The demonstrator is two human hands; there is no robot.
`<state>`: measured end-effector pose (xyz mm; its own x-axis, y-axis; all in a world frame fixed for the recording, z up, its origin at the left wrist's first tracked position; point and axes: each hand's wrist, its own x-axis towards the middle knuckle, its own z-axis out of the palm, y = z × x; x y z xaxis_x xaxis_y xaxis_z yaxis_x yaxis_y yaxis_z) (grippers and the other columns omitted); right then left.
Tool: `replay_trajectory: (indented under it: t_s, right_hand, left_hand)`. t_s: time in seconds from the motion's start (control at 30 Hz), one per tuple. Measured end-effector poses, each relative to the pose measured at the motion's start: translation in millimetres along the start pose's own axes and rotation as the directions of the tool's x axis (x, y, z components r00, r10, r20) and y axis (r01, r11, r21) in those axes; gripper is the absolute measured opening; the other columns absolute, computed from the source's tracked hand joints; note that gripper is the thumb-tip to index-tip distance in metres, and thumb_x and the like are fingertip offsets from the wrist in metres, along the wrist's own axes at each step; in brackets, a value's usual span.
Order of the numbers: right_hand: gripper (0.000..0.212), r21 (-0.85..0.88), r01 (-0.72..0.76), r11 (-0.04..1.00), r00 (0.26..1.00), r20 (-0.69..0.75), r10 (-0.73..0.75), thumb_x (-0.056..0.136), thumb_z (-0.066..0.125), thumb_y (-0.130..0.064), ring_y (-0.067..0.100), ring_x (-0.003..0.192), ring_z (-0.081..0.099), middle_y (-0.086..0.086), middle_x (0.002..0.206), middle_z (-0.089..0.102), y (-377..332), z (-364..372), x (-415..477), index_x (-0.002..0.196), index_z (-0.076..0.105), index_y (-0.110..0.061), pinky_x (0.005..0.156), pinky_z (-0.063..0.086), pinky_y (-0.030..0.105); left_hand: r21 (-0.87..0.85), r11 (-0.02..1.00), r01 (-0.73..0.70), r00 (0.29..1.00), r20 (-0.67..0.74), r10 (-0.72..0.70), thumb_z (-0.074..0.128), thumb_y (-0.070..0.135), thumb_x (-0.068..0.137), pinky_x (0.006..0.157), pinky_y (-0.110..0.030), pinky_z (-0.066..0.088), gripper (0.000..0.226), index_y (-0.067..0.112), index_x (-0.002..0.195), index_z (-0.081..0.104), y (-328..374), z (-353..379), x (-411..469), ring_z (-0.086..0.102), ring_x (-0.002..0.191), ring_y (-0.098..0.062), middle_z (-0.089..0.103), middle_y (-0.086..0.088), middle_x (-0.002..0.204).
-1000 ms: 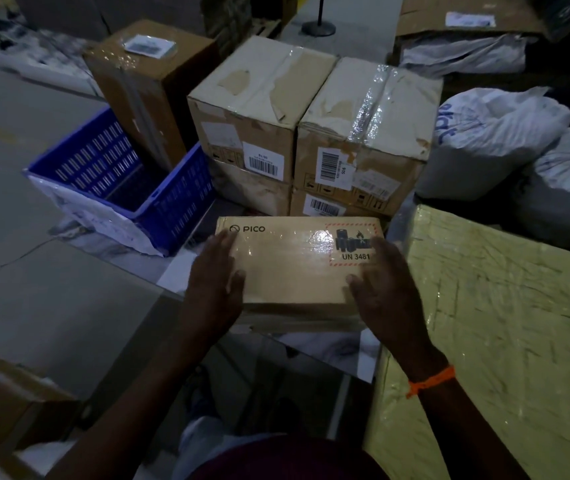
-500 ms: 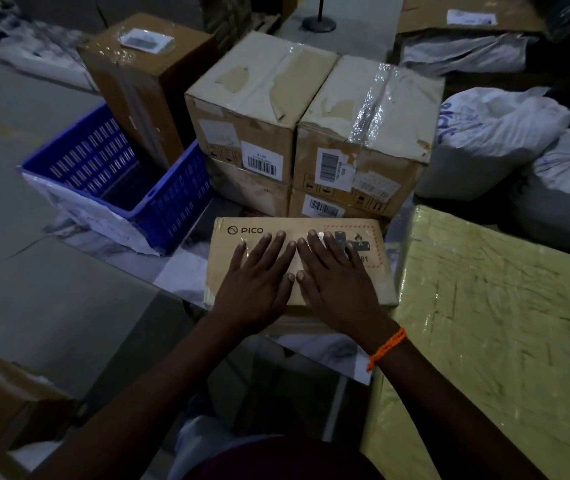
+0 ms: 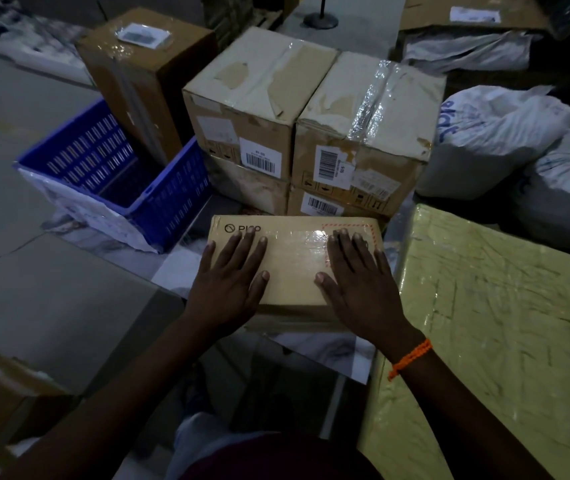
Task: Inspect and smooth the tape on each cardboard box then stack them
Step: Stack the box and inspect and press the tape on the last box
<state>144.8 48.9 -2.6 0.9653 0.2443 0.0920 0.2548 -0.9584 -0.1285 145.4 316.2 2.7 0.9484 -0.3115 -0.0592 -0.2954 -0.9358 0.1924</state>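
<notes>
Flat on the box [image 3: 294, 268], palms down: left hand [image 3: 229, 285] on the left half, right hand [image 3: 361, 285] on the right half. Fingers straight and slightly spread, pressing, gripping nothing. Hands apart, thumbs pointing toward each other, bare cardboard between.

Across the far part of the box, running under the fingertips, a strip of glossy clear tape [image 3: 306, 237] catching a glare. Low, wide, rectangular; smooth tan cardboard, with a printed logo at the far-left corner (just past the left fingertips) and a red dashed label frame at the far right.

Beneath the box, a pale marbled sheet [image 3: 328, 351]. Just behind the box, scuffed cartons [image 3: 363, 133] stacked two high, side by side, with torn paper skin, barcode labels and crinkled tape on the upper right one. Behind-left of the box, a blue slotted plastic crate [image 3: 113, 174]. Just right of the box, a yellow-green slab [image 3: 501, 323] in wrinkled film. Behind-right, pale bulging sacks [image 3: 491, 133]. On the right wrist, an orange braided band [image 3: 410, 358].
</notes>
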Motion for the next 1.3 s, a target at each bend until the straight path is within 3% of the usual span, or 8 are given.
replay_trajectory:
  t_s: [0.3,0.37,0.5,0.63,0.77,0.9,1.03,1.3]
  right_hand:
    - [0.081,0.173,-0.153,0.973,0.988,0.001,0.156,0.1,0.036,-0.067,0.03,0.156,0.02,0.009,0.17,0.02,0,-8,2,0.164,0.018,-0.021,0.123,0.021,0.05]
    - [0.083,0.463,-0.35,0.814,0.925,0.036,0.378,0.095,0.064,-0.056,0.022,0.138,0.044,0.004,0.157,0.039,5,-19,6,0.16,0.026,-0.021,0.107,0.047,0.037]
    - [0.046,0.798,-0.497,0.342,0.828,0.317,0.463,0.087,0.083,-0.03,0.014,0.105,0.069,-0.002,0.121,0.072,26,-31,19,0.127,0.06,-0.026,0.09,0.06,0.038]
    - [0.03,0.857,-0.483,0.18,0.799,0.348,0.49,0.095,0.071,-0.02,0.009,0.087,0.068,0.002,0.104,0.074,25,-39,13,0.123,0.062,-0.012,0.066,0.054,0.026]
    - [0.032,0.888,-0.457,-0.047,0.757,0.416,0.505,0.106,0.047,-0.04,0.026,0.097,0.069,-0.004,0.086,0.077,19,-49,-6,0.097,0.069,-0.02,0.079,0.053,0.039]
    - [0.037,0.88,-0.471,0.059,0.794,0.394,0.462,0.099,0.055,-0.059,0.007,0.078,0.074,-0.004,0.087,0.079,4,-52,-16,0.1,0.075,-0.028,0.069,0.053,0.032]
    - [0.021,0.885,-0.466,0.007,0.784,0.409,0.466,0.098,0.067,-0.034,0.018,0.08,0.076,0.004,0.087,0.079,2,-42,-29,0.104,0.077,-0.017,0.065,0.052,0.03]
    - [0.033,0.895,-0.447,0.011,0.774,0.38,0.507,0.09,0.064,0.005,0.016,0.087,0.076,0.001,0.098,0.08,7,2,-68,0.11,0.076,-0.019,0.07,0.059,0.028]
  left_hand:
    - [-0.157,0.984,0.09,0.991,-0.087,-0.104,0.021,0.07,0.098,0.125,-0.047,-0.004,0.078,0.028,0.163,0.006,-2,-3,0,-0.014,0.156,-0.02,-0.011,-0.001,0.17]
    - [-0.413,0.866,0.281,0.94,-0.065,-0.336,0.053,0.064,0.095,0.124,-0.046,0.004,0.091,0.024,0.163,0.007,-5,-8,7,-0.004,0.157,-0.025,-0.004,-0.006,0.172]
    - [-0.868,0.202,0.454,0.828,0.327,-0.455,0.074,0.023,0.091,0.099,-0.041,0.049,0.059,0.019,0.143,0.047,-16,-38,17,0.057,0.122,-0.019,0.056,-0.005,0.143]
    - [-0.881,0.209,0.425,0.828,0.285,-0.482,0.079,0.014,0.084,0.094,-0.039,0.048,0.05,0.024,0.127,0.054,-22,-44,-4,0.058,0.113,-0.018,0.062,0.007,0.114]
    - [-0.952,0.032,0.305,0.797,0.237,-0.555,0.065,0.043,0.094,0.085,-0.038,0.052,0.035,0.022,0.122,0.063,-25,-48,-26,0.066,0.109,-0.018,0.07,0.003,0.115]
    - [-0.956,-0.008,0.295,0.742,0.234,-0.628,0.054,0.059,0.097,0.079,-0.034,0.051,0.032,0.031,0.113,0.058,-19,-48,-30,0.065,0.098,-0.014,0.069,0.0,0.111]
    - [-0.945,-0.007,0.328,0.749,0.265,-0.607,0.061,0.032,0.098,0.084,-0.042,0.048,0.004,0.034,0.101,0.059,-20,-38,-43,0.058,0.105,-0.022,0.062,0.0,0.109]
    - [-0.936,-0.048,0.349,0.775,0.317,-0.547,0.062,0.01,0.094,0.09,-0.051,0.056,0.043,0.027,0.134,0.063,-25,12,-68,0.063,0.112,-0.032,0.064,-0.005,0.124]
